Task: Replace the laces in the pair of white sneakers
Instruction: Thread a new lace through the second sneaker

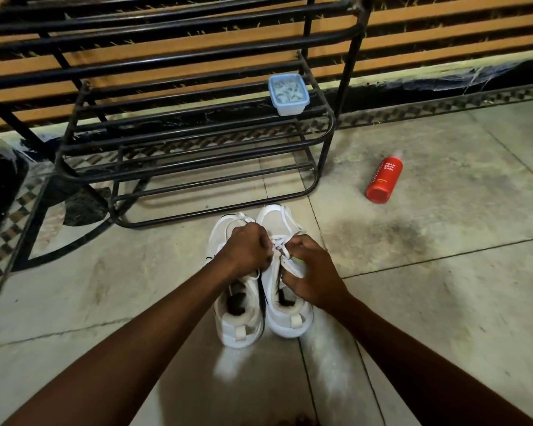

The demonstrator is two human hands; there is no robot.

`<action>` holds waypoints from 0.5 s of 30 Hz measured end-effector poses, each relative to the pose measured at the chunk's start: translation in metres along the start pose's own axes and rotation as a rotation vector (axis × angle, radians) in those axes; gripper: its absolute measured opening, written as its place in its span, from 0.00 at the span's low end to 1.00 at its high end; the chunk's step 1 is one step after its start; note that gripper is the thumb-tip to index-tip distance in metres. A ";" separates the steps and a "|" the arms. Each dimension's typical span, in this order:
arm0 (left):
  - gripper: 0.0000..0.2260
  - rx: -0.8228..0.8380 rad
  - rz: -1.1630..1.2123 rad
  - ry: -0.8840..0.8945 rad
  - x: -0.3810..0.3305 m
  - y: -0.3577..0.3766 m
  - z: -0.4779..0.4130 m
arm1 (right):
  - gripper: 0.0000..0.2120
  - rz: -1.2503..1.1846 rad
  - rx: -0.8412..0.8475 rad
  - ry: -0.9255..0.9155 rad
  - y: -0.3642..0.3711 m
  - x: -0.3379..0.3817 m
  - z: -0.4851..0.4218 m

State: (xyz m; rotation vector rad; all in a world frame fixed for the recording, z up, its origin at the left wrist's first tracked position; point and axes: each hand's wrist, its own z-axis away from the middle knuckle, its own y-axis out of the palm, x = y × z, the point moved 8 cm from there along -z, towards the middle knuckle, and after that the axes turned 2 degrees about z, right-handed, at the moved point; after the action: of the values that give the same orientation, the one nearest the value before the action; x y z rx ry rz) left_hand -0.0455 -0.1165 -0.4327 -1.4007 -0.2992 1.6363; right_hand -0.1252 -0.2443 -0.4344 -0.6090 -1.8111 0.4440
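Down in the lower middle of the frame, two white sneakers stand side by side on the tiled floor [443, 272], touching each other, heels toward the camera and toes toward the black metal shoe rack [197, 149]. The left-of-frame sneaker [237, 327] sits a little nearer the bottom edge than the right-of-frame sneaker [286, 321]. Both bare forearms reach in from the bottom corners. The left hand [246, 250] hovers above the left-of-frame sneaker's forefoot, its fingers [263, 241] curled in and pinching a white lace [282, 245] that crosses the top of the right-of-frame sneaker. The right hand [311, 272] rests over that same sneaker's lacing area, its fingers [299, 244] bent and pressed together on the lace from the other side; the fingertips themselves are hidden under the knuckles. Short strands of lace run between the two hands. On a middle shelf of the rack, upper centre of the frame, stands a small pale blue container [288, 93] with a lid. To the right of the rack, well apart from the sneakers, a red bottle [383, 176] marked FOAM BODY WASH lies on its side on the floor.
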 end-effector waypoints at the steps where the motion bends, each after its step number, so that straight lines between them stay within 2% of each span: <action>1: 0.06 0.009 0.020 -0.002 0.001 0.001 0.000 | 0.15 0.000 -0.006 0.006 0.001 0.000 0.001; 4: 0.11 0.004 0.039 0.020 0.000 0.003 0.003 | 0.13 0.032 -0.003 0.022 0.005 -0.002 0.002; 7: 0.12 0.010 -0.082 0.093 -0.008 0.008 0.004 | 0.13 0.023 -0.035 0.009 0.004 -0.002 0.003; 9: 0.13 -0.004 -0.121 0.101 -0.008 0.006 0.002 | 0.16 0.036 -0.089 -0.014 0.001 -0.002 0.006; 12: 0.11 -0.030 -0.190 0.126 -0.010 -0.001 0.000 | 0.21 0.072 -0.136 0.053 -0.001 -0.010 0.012; 15: 0.09 -0.199 -0.261 0.209 -0.020 -0.027 0.006 | 0.20 0.084 -0.137 0.056 -0.001 -0.013 0.014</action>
State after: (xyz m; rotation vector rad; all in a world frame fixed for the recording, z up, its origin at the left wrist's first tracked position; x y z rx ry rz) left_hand -0.0394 -0.1148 -0.3989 -1.5943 -0.5107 1.2630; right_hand -0.1356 -0.2537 -0.4481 -0.7867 -1.7771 0.3570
